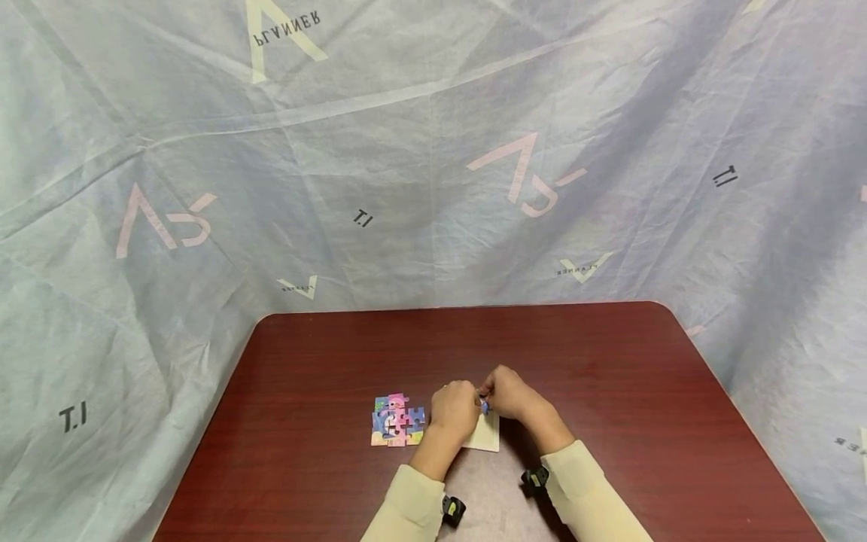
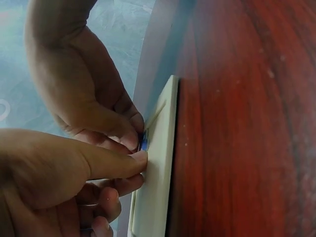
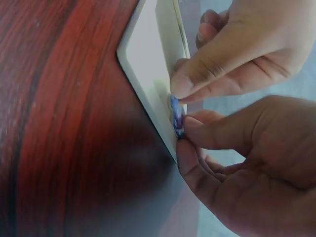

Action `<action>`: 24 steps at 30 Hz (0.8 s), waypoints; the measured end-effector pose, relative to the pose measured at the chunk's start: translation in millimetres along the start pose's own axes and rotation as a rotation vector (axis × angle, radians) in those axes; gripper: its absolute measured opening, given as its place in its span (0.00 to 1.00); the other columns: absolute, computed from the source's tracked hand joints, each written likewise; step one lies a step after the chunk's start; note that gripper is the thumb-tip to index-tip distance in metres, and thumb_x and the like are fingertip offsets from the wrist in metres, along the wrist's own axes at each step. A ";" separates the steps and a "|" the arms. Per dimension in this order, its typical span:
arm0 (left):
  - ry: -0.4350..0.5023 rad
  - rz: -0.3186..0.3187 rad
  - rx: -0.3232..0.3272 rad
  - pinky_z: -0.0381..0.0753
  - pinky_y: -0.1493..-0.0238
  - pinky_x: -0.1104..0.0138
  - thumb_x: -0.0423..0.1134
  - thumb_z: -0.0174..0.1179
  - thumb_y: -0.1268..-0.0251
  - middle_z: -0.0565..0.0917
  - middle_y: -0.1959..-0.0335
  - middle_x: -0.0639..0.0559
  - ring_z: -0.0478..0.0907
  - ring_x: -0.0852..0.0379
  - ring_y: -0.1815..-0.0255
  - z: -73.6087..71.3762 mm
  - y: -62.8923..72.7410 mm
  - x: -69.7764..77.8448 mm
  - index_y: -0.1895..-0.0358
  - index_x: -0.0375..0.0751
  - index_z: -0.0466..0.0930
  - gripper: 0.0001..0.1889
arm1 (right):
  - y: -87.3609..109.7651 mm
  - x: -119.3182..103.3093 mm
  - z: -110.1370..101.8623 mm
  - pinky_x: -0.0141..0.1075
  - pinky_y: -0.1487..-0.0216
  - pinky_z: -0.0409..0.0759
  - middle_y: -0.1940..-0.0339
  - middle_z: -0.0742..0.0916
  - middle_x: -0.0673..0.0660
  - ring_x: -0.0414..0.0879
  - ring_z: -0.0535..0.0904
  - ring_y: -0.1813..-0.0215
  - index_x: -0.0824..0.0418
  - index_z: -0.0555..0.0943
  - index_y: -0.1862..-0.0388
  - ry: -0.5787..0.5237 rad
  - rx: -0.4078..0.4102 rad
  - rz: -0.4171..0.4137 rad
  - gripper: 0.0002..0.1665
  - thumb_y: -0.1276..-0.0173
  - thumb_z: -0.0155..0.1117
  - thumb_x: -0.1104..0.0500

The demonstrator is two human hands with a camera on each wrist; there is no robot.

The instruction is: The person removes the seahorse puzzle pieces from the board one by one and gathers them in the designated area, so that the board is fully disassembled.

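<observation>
A small blue-and-purple puzzle piece [image 3: 176, 114] stands at the far right corner of a cream puzzle tray [image 1: 485, 438]. My left hand [image 1: 455, 410] pinches one end of it between thumb and fingers. At its other end, my right hand [image 1: 509, 393] grips it with thumb and forefinger. In the left wrist view the fingertips cover most of the piece, leaving a blue sliver. The tray [image 2: 159, 168] lies flat on the table with a raised rim; part of it is hidden under my left hand.
Left of my left hand, a joined group of colourful puzzle pieces [image 1: 398, 421] lies on the dark red wooden table [image 1: 305, 376]. A pale printed cloth [image 1: 420, 165] hangs behind the table and along its sides.
</observation>
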State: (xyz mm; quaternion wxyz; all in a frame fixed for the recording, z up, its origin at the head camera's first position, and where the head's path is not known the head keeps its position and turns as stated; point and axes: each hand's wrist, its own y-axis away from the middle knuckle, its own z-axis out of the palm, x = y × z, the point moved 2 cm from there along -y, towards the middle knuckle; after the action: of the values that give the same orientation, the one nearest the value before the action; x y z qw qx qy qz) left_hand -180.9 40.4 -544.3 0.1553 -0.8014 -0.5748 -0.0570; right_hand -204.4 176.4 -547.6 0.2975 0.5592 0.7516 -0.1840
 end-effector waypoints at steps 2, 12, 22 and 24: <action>0.002 0.004 -0.006 0.81 0.77 0.57 0.38 0.76 0.44 0.88 0.78 0.52 0.86 0.51 0.76 -0.5 -0.3 0.1 0.87 0.51 0.80 0.17 | 1.0 0.5 -0.8 0.29 0.73 0.63 0.81 0.83 0.47 0.38 0.65 0.76 0.66 0.89 0.74 -0.023 -0.010 0.002 0.14 0.49 0.61 0.79; -0.018 0.006 -0.025 0.82 0.75 0.57 0.40 0.76 0.42 0.88 0.75 0.54 0.86 0.53 0.73 0.6 2.3 0.2 0.84 0.51 0.83 0.15 | 5.2 -1.7 -3.8 0.29 0.76 0.60 0.85 0.72 0.44 0.38 0.62 0.79 0.64 0.83 0.79 -0.043 -0.052 -0.020 0.11 0.53 0.69 0.78; 0.016 0.026 -0.026 0.85 0.70 0.56 0.41 0.76 0.41 0.91 0.69 0.55 0.90 0.52 0.66 0.6 6.1 -3.1 0.74 0.53 0.92 0.06 | 5.8 2.8 -3.3 0.28 0.75 0.68 0.79 0.86 0.57 0.37 0.69 0.76 0.66 0.90 0.69 -0.043 -0.067 -0.015 0.19 0.58 0.68 0.83; 0.012 0.029 -0.024 0.85 0.70 0.56 0.42 0.76 0.41 0.91 0.69 0.55 0.90 0.52 0.66 0.7 7.2 -3.4 0.74 0.53 0.91 0.06 | 5.8 2.4 -3.3 0.27 0.75 0.68 0.79 0.87 0.57 0.37 0.69 0.76 0.67 0.90 0.68 -0.041 -0.070 -0.021 0.19 0.58 0.68 0.83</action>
State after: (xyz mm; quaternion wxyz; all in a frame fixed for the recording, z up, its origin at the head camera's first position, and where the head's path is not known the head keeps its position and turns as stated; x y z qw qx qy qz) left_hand -175.4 35.5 -547.2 0.1499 -0.8111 -0.5614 -0.0663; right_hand -200.1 182.0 -546.3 0.3303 0.5367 0.7571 -0.1723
